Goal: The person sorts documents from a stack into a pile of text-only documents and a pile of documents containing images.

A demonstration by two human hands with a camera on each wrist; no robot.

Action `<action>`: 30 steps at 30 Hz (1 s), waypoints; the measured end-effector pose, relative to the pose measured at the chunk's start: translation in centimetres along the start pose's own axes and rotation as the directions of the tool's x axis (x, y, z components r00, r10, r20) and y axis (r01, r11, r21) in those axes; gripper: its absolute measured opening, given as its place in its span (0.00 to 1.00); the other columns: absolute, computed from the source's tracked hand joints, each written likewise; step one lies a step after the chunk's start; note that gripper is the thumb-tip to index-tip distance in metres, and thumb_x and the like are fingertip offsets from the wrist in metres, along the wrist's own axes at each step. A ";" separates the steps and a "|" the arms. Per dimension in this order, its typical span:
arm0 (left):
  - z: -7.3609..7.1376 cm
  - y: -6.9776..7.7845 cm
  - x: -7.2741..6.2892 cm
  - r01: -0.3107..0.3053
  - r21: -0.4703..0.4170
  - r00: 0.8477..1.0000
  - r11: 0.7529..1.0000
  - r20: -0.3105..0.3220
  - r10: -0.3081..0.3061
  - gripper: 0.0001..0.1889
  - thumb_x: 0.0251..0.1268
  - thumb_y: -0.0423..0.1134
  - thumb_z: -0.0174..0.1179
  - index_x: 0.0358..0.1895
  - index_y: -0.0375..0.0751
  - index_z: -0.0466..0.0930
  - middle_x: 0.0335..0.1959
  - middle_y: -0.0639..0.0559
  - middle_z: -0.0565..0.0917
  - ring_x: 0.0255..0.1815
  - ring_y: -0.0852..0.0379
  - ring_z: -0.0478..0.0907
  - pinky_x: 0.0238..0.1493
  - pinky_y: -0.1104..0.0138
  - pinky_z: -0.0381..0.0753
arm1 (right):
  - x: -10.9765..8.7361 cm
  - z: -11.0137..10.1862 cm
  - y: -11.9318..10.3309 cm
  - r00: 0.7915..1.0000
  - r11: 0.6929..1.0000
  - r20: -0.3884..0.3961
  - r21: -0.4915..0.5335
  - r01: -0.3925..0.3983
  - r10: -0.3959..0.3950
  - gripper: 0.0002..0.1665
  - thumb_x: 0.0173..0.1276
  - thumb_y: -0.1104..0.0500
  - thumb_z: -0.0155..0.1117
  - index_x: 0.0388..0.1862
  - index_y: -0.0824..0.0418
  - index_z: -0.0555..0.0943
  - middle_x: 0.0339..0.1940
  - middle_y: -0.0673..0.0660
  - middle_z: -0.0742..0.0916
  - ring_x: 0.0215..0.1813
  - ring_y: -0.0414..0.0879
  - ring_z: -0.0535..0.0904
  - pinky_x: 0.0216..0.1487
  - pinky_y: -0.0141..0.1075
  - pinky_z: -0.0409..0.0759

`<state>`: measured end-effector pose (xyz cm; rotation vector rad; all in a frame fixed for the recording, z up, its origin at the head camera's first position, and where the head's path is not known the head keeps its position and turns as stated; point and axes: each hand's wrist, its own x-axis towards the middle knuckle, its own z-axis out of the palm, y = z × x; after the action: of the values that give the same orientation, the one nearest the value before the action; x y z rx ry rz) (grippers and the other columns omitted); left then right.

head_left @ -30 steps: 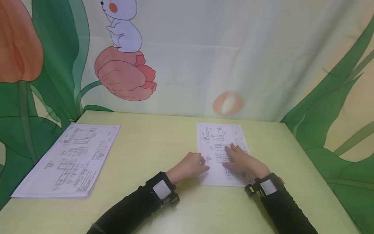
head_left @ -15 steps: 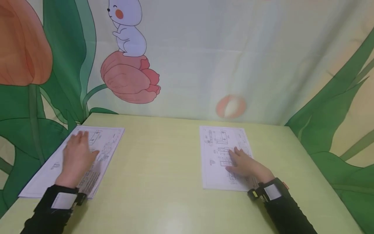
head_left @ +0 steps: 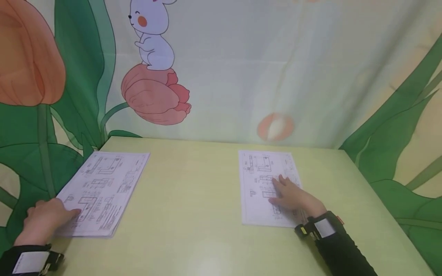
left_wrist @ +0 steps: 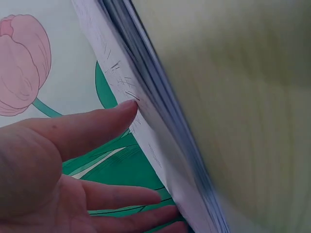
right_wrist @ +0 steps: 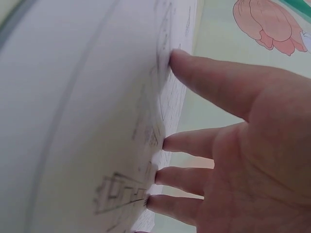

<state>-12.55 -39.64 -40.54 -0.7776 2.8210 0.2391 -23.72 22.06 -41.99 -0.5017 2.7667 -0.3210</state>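
Observation:
At the table's left side lies a thick stack of printed technical drawings (head_left: 114,180). My left hand (head_left: 48,218) is at the stack's near left corner; in the left wrist view its thumb (left_wrist: 112,119) lies on the top sheet, and its fairly straight fingers (left_wrist: 121,195) reach to the paper's edge. A second drawing (head_left: 255,165) lies right of the table's middle. My right hand (head_left: 293,195) rests on it, fingers spread; the right wrist view shows thumb and fingertips touching the printed surface.
Both papers lie on a pale yellow table (head_left: 193,199). Bare tabletop separates them. A curtain (head_left: 221,69) printed with tulips and a white animal hangs behind the table's far edge. Each wrist carries a black strap with a small camera.
My left hand has gone from the right-hand drawing to the left stack, first over its middle, then down to its near left corner. My right hand stays on its drawing.

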 end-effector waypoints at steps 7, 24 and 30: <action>-0.3 -1.0 1.3 -0.014 0.001 0.997 1.000 0.077 0.014 0.40 0.55 0.54 0.63 0.41 0.09 0.63 0.34 0.19 0.59 0.41 0.26 0.58 0.44 0.41 0.66 | 0.0 0.2 -0.1 1.000 1.000 -0.007 -0.005 0.005 -0.005 0.46 0.69 0.43 0.55 0.74 0.69 0.52 0.74 0.74 0.52 0.74 0.71 0.45 0.70 0.61 0.47; -0.9 -0.2 1.7 0.121 -0.133 0.986 0.984 0.127 -0.104 0.60 0.42 0.58 0.71 0.57 0.08 0.44 0.51 0.08 0.47 0.54 0.15 0.50 0.58 0.34 0.57 | 0.0 0.0 0.0 1.000 1.000 -0.008 -0.019 0.008 -0.008 0.46 0.69 0.44 0.55 0.74 0.69 0.52 0.74 0.74 0.52 0.73 0.71 0.45 0.70 0.61 0.48; -1.1 -0.4 2.1 0.137 -0.100 0.985 0.985 0.120 -0.125 0.63 0.37 0.59 0.73 0.57 0.09 0.43 0.48 0.12 0.56 0.51 0.19 0.56 0.57 0.34 0.59 | 0.0 0.0 0.0 1.000 1.000 0.000 -0.002 0.003 -0.003 0.46 0.69 0.43 0.55 0.74 0.69 0.52 0.74 0.74 0.51 0.74 0.71 0.44 0.70 0.61 0.47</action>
<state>-14.25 -41.21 -40.00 -0.9379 2.6567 0.4043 -23.75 22.01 -42.00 -0.5065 2.7668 -0.3185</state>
